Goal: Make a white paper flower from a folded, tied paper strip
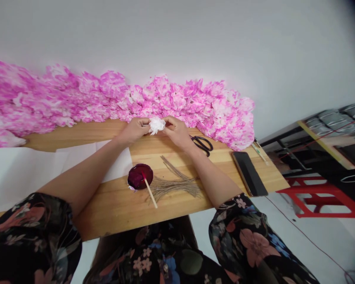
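Observation:
A small white paper flower (157,125) with ruffled petals is held up between my two hands, above the far half of the wooden table. My left hand (137,129) pinches its left edge, and the fingers of my right hand (175,129) are closed on its right edge. Nearer to me stands a small dish of dark red liquid (136,176), with a wooden stick (150,193) leaning in it, its tip stained red. Beside the dish lies a bundle of thin brown twig-like stems (177,185). Black-handled scissors (205,145) rest by my right wrist.
A long heap of pink and white paper flowers (165,96) lines the wall at the back of the table (112,209). White paper sheets (26,169) lie at the left. A phone (249,173) lies at the right, near a slim pen-like thing (260,151). Red stools (325,197) stand beyond.

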{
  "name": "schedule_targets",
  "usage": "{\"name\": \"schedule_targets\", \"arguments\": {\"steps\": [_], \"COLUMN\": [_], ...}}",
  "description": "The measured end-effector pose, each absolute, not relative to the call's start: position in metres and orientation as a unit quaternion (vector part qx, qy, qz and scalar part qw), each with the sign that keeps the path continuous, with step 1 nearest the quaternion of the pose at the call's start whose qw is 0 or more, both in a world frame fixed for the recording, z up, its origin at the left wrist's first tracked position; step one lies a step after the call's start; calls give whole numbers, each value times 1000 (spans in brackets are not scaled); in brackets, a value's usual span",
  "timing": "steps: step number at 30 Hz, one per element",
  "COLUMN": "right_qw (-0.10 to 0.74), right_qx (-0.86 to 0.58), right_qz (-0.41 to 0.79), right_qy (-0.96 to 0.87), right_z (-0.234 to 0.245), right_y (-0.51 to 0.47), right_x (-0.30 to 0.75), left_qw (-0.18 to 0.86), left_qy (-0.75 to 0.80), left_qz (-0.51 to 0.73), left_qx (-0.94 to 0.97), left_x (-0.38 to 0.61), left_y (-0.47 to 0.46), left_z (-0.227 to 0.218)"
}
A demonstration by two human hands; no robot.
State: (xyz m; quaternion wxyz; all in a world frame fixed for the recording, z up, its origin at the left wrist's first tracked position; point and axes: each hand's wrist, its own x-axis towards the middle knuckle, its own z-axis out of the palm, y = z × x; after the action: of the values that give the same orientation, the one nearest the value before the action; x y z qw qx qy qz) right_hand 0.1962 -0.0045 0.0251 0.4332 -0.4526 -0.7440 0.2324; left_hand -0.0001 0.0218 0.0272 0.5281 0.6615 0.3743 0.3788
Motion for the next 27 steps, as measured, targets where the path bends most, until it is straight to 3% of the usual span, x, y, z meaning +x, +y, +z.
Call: {"name": "schedule_targets", "arguments": {"steps": [27], "right_qw": [480], "right_qx": [-443], "right_qz": [180], "right_qy": [-735], "right_z": [13], "right_y": [-2], "right_x": [197], "left_qw": [544], "left_qy": [369], "left_qz": [402], "left_qx": [637], "left_x": [5], "left_y": [28], "left_z": [13]}}
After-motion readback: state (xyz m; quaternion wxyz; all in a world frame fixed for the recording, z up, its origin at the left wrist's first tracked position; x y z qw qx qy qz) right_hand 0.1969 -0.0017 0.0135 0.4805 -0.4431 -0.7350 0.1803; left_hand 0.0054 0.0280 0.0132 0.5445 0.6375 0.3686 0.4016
